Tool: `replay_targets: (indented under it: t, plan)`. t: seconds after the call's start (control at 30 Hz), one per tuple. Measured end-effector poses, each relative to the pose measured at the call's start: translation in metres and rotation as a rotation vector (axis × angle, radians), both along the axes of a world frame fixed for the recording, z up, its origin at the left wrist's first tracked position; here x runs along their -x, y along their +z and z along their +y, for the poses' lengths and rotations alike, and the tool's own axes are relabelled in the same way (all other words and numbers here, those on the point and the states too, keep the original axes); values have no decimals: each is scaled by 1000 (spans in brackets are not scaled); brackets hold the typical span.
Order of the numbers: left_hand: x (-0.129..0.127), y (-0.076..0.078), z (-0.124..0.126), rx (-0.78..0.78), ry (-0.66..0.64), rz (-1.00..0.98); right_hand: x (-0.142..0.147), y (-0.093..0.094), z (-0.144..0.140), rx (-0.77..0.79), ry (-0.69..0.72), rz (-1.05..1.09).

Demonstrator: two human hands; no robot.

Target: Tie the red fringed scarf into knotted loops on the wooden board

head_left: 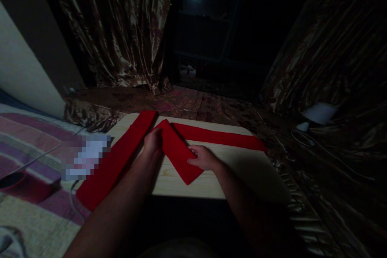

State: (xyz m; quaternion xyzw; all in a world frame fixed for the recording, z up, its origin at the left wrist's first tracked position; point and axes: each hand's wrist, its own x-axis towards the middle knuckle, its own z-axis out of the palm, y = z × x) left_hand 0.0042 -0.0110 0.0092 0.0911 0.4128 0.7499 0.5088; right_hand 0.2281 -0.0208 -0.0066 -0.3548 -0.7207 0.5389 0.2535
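A long red cloth strip lies folded at angles over a pale wooden table (172, 171). My left hand (153, 142) is closed at the upper fold of the middle red cloth section (178, 151), its fingertips partly hidden by the fabric. With thumb and fingers, my right hand (203, 157) pinches the right edge of that same section near its lower end. Another red length (121, 153) runs down the table's left side, past its front edge. Behind my hands, a red band (223, 136) stretches toward the right edge. Whether all the lengths join is hidden.
A blurred-out pale item (87, 157) lies left of the table, by a striped bedcover (27, 129) and a red container (27, 187). White cables run there. Curtains (130, 40) hang behind, and a white lamp-like object (320, 113) is at the right.
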Motion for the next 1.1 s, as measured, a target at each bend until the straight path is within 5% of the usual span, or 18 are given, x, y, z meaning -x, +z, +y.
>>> replay_targets:
  t: [0.2, 0.33, 0.47, 0.53, 0.7, 0.77, 0.87, 1.1]
  plan:
    - [-6, -13, 0, 88, 162, 347, -12, 3, 5, 10, -99, 102]
    - [-9, -13, -7, 193, 258, 786, -16, 3, 8, 131, -121, 242]
    - [-22, -7, -23, -63, 366, 1290, -20, 4, 12, 252, -142, 359]
    - [-33, -4, -33, -228, 225, 1383, -21, 4, 14, 263, -170, 381]
    - [-68, 1, -59, -523, -441, 1503, -24, 0, 21, 251, -273, 413]
    - [-80, 2, -64, -634, -564, 1597, -26, -2, 25, 251, -311, 425]
    - [-88, 0, -65, -652, -552, 1645, -29, -4, 28, 272, -332, 463]
    - [-81, -8, -59, -372, -287, 1420, -28, 0, 27, 305, -242, 521]
